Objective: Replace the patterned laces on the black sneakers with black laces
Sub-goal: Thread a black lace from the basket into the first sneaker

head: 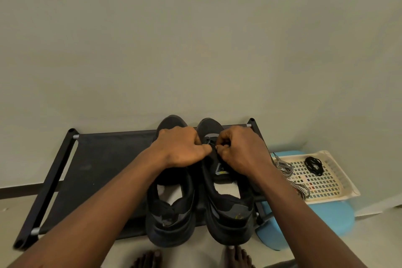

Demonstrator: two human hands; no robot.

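Two black sneakers stand side by side on a black shoe rack, toes toward the wall: the left sneaker and the right sneaker. My left hand and my right hand meet over the right sneaker's eyelet area, fingers pinched on a black lace near its toe end. My left hand covers the left sneaker's tongue. The removed black-and-white patterned laces lie in a cream basket at the right, beside a coiled black lace.
The basket rests on a light blue stool right of the rack. A pale wall rises just behind the rack. My bare feet stand on the floor at the bottom edge, in front of the sneakers.
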